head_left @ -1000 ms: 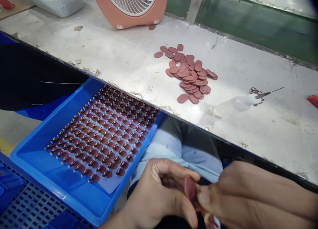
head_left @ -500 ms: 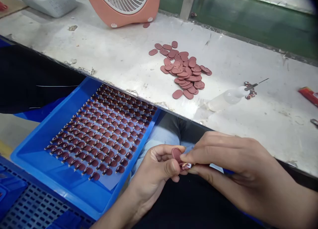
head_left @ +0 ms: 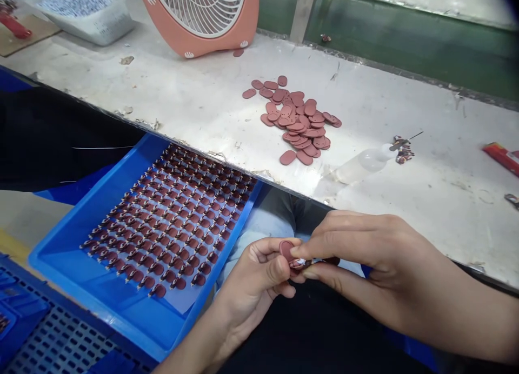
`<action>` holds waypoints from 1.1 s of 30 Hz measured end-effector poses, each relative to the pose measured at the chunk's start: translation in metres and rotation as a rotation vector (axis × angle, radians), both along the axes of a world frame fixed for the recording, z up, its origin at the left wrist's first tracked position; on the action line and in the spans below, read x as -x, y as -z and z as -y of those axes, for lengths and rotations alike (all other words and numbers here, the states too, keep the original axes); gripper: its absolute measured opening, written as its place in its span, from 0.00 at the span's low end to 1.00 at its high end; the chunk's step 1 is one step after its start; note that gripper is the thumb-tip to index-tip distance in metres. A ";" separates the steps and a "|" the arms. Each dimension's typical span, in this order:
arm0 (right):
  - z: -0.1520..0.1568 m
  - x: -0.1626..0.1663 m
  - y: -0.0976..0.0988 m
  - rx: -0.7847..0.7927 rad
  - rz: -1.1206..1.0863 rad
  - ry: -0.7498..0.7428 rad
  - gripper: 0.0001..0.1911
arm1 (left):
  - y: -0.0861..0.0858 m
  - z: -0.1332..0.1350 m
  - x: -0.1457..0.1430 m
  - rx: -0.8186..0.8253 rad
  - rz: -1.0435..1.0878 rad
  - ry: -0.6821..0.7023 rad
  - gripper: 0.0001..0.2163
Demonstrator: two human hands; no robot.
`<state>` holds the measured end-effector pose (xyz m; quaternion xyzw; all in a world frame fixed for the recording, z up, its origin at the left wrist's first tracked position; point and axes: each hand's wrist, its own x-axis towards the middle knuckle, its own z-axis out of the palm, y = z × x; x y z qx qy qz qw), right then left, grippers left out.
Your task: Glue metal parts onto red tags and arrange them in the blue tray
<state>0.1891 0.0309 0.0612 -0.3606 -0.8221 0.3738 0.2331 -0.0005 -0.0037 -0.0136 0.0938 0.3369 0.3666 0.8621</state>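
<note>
Between thumb and fingers, my left hand (head_left: 255, 271) pinches a small oval reddish-brown disc (head_left: 286, 248). My right hand (head_left: 365, 255) is closed on a small brown-and-white figure (head_left: 299, 263), pressed against the lower edge of that disc. My fingers hide part of the figure. On the bench beyond lies a loose pile of similar oval discs (head_left: 300, 125), some with small holes. To my left, a blue tray (head_left: 60, 255) holds rows of discs with small figures attached (head_left: 170, 212).
A clear squeeze bottle with a needle tip (head_left: 360, 166) lies on the white bench (head_left: 194, 98), beside several small figures (head_left: 404, 151). An orange fan (head_left: 203, 49) stands at the back. A white basket (head_left: 101, 31) is far left, a red packet (head_left: 500, 157) at right.
The view has shifted slightly, showing more of the basket's contents. Both hands stay together; the small figure has turned a little against the disc, and its darker part shows more.
</note>
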 end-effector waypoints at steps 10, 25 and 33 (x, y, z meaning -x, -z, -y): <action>0.005 -0.007 -0.005 0.008 0.082 0.081 0.16 | 0.011 0.002 0.006 0.070 0.125 0.064 0.20; 0.007 0.008 0.017 0.077 -0.105 0.112 0.07 | 0.016 -0.001 0.011 -0.051 0.097 0.077 0.28; 0.012 0.028 0.050 -0.617 0.045 0.322 0.12 | 0.000 -0.003 0.003 -0.145 -0.409 -0.410 0.17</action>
